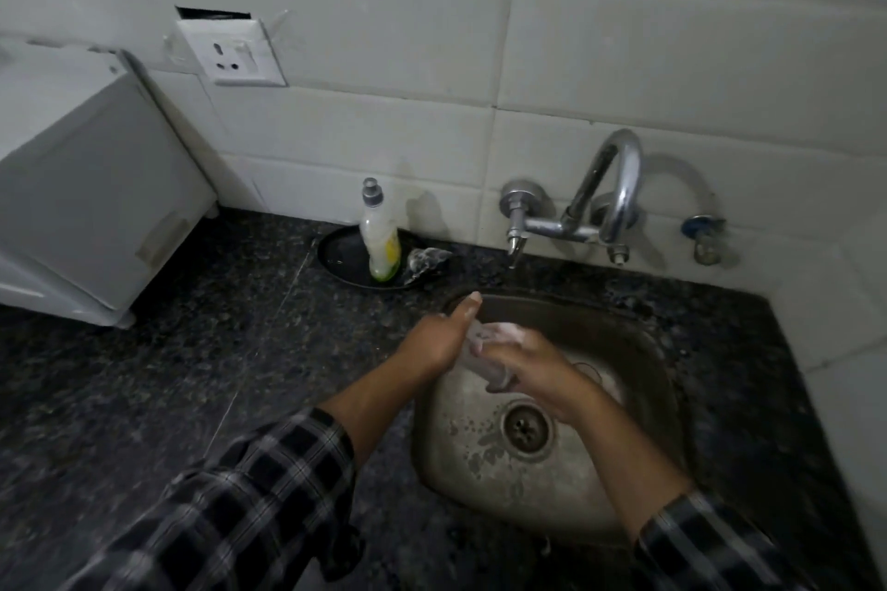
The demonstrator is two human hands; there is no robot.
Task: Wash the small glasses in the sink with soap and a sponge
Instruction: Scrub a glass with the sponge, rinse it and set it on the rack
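Over the steel sink [643,398] both hands meet around a small clear glass [485,367] lying on its side. My left hand [439,336] grips its upper end, thumb pointing up. My right hand [533,365] covers the other side, its fingers white with foam against the glass; whether it holds a sponge I cannot tell. A soapy sponge [425,263] lies at the edge of a black dish [338,254] beside a soap bottle [380,238]. Another glass [607,382] rests in the basin behind my right wrist.
A wall tap [607,202] curves over the sink's back edge. A white appliance [91,206] stands on the dark granite counter [192,350] at the left. A wall socket [230,53] sits above it. The drain [524,430] lies below my hands.
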